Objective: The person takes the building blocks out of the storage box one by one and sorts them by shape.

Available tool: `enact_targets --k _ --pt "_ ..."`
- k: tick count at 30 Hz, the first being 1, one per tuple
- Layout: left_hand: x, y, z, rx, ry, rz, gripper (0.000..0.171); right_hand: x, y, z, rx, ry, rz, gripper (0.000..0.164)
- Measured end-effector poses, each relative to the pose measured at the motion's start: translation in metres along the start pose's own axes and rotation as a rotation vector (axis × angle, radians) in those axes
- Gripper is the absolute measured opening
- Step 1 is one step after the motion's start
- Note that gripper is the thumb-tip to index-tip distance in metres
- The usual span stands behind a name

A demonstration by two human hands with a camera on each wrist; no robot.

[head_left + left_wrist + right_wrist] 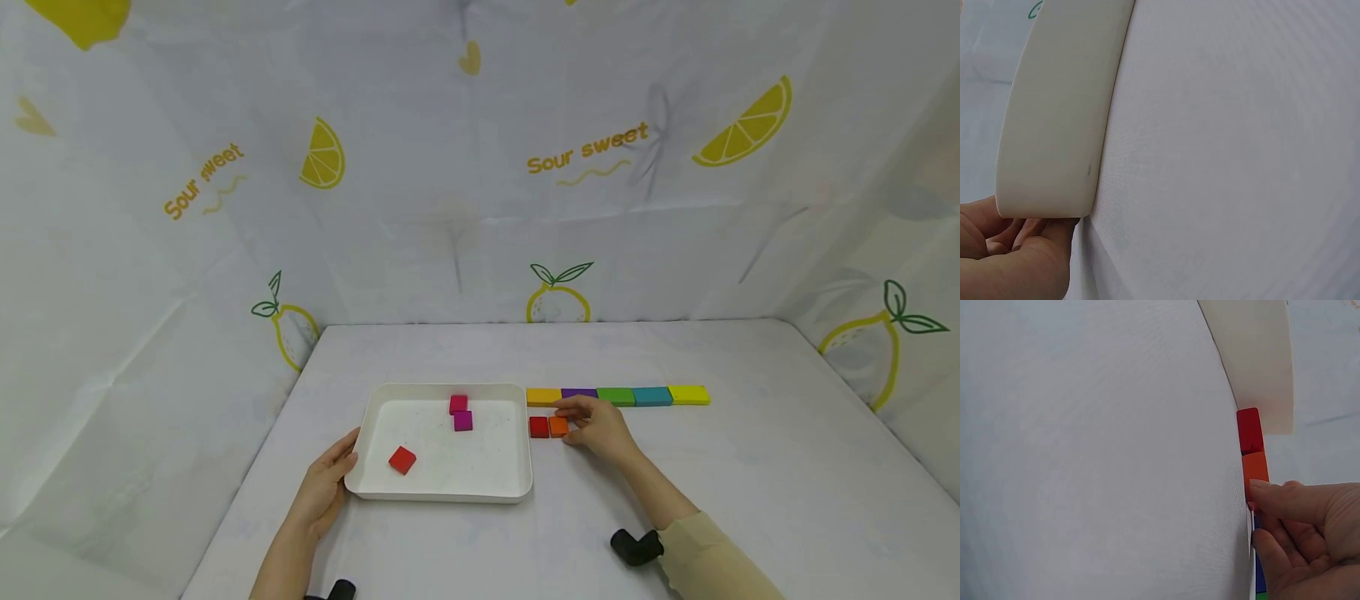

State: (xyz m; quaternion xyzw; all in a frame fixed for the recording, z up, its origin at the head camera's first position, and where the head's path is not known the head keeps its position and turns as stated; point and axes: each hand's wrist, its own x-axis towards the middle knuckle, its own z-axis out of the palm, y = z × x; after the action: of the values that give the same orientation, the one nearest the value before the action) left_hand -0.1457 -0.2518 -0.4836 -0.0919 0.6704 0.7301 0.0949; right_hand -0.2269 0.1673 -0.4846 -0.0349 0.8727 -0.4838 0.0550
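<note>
A white rectangular tray [480, 477] lies on the table, with my left hand [324, 483] holding its left end. In the left wrist view, the fingers [1016, 262] press against the tray's end wall [1054, 144]; part of their contact is hidden. My right hand [606, 432] pinches a small orange block [558, 427] just right of the tray. Beside it, a dark red block [538, 427] sits between the orange block and the tray. In the right wrist view, the thumb [1279, 499] covers part of the orange block [1255, 465].
Inside the tray are a red block [402, 460], a crimson block [458, 404] and a magenta block [463, 421]. Behind my right hand runs a row with orange-yellow [543, 397], purple [579, 392], green [616, 397], teal [652, 397] and yellow [689, 395] blocks. A lemon-print cloth [480, 250] hangs behind.
</note>
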Motion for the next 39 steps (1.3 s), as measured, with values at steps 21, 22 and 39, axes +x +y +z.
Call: enact_targets --k 21,22,39 --pt "-0.001 0.002 0.000 0.012 -0.001 0.007 0.053 -0.004 -0.022 -0.001 0.058 0.016 -0.028 0.049" --pt "-0.001 0.002 0.000 0.012 -0.001 0.008 0.053 -0.004 -0.026 0.000 0.081 0.010 -0.046 0.048" --pt "0.001 -0.001 -0.001 0.020 0.011 -0.003 0.053 0.004 -0.098 0.077 0.363 -0.041 -0.094 0.047"
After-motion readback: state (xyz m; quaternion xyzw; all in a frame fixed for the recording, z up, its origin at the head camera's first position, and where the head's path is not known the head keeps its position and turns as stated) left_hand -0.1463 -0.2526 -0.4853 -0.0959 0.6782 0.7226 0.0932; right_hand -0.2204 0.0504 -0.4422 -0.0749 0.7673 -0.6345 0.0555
